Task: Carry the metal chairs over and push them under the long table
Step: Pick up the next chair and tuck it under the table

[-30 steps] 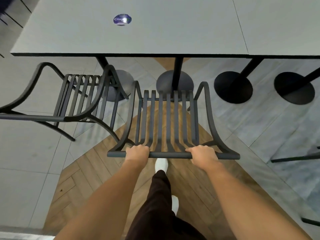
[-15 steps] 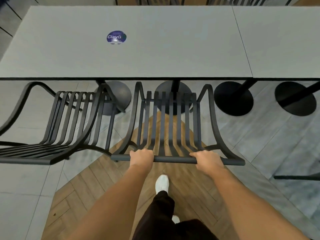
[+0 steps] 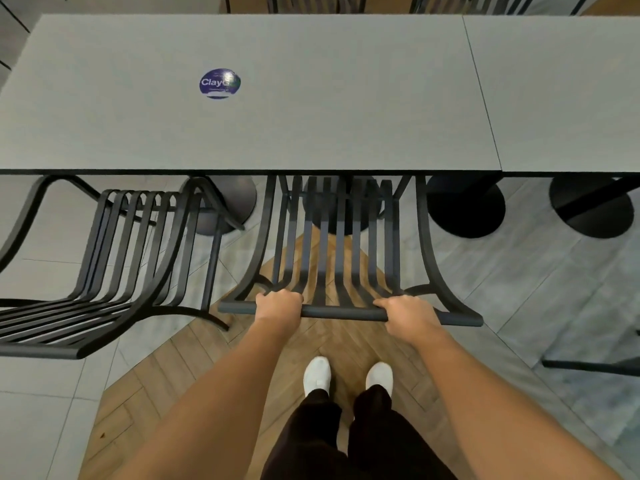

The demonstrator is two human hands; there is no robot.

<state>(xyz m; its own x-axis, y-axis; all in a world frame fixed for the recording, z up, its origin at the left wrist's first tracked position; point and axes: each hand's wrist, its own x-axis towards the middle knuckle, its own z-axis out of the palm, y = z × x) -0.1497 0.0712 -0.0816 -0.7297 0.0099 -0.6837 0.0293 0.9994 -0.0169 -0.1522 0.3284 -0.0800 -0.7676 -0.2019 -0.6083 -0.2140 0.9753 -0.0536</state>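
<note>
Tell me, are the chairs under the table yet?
Nearly, for one. Both hands, left hand and right hand, hold the top bar of the middle chair; its front has just slipped under the long table. The chair beside it mostly sticks out, so that may need pushing next.

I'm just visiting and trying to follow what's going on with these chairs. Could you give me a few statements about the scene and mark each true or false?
1. Both hands hold the top rail of the middle chair. True: the left hand and the right hand each have a grip on it.
2. The chair's front end is under the long table. True.
3. A cup stands on the table. False: only a round blue sticker shows.
4. The second chair lies tipped over. False: it stands upright to the left.
</note>
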